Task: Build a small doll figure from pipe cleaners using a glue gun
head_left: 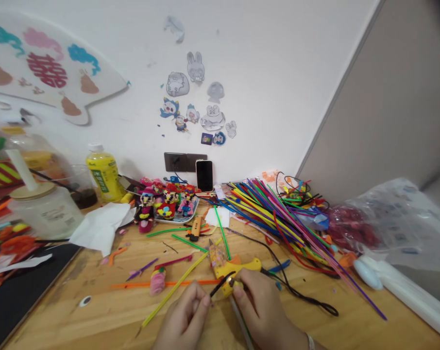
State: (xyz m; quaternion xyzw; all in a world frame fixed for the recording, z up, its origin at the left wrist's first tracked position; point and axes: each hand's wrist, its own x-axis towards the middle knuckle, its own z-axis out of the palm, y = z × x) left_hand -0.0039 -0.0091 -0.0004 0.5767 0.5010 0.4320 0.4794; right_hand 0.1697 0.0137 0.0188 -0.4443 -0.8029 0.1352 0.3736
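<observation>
My left hand [185, 316] is closed in a pinch on a short black pipe cleaner [217, 286], which slants up towards my right hand. My right hand [262, 304] pinches a small yellow piece [227, 288] with a dark spot, touching or close to the black end. Just behind my hands lies a yellow glue gun [244, 266] with a patterned body and a black cord [296, 290] trailing right. A yellow pipe cleaner [172, 291] and an orange one [140, 284] lie left of my hands, with a small pink fuzzy piece [157, 282] between them.
Behind stand several pipe-cleaner dolls [169, 201] at a tray, an orange lighter [195, 227] and a phone [204, 176]. A large bundle of pipe cleaners [271, 214] spreads at right, beside plastic bags [380, 218]. Bottles [103, 172] and a jar [45, 209] stand left.
</observation>
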